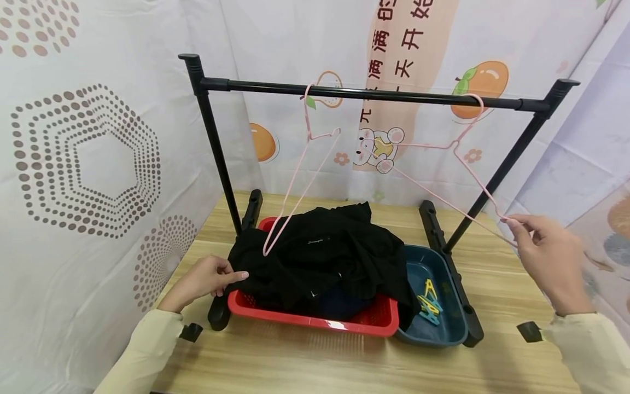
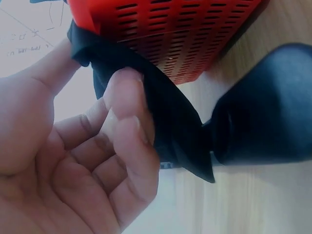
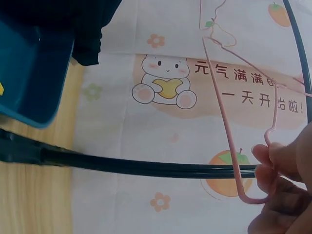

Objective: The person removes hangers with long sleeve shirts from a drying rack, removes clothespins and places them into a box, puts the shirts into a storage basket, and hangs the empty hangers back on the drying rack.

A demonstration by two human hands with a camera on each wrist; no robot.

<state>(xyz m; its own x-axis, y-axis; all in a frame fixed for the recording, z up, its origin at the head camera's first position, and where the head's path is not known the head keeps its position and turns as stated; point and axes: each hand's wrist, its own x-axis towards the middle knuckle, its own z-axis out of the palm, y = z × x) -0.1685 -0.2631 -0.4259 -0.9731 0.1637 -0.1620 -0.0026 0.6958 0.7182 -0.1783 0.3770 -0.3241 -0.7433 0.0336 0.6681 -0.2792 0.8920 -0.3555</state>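
My left hand (image 1: 209, 279) pinches the left edge of a black garment (image 1: 315, 246) heaped in a red basket (image 1: 315, 322). In the left wrist view, the cloth (image 2: 161, 102) passes between thumb and curled fingers, outside the basket wall. Out to the right, my right hand (image 1: 551, 262) pinches one end of a pink clothes hanger (image 1: 456, 141), whose hook is over the black rail (image 1: 394, 95). A second pink hanger (image 1: 309, 138) hangs further left on that rail, its lower end in front of the garment. The right wrist view shows thumb and fingers closed around the hanger wire (image 3: 224, 117).
A dark blue tray (image 1: 455, 323) beside the basket holds several yellow and blue clothespins (image 1: 429, 306). The rack's posts (image 1: 216, 148) and feet (image 1: 435, 230) stand on the wooden table (image 1: 275, 355). A printed curtain (image 1: 197, 109) hangs behind.
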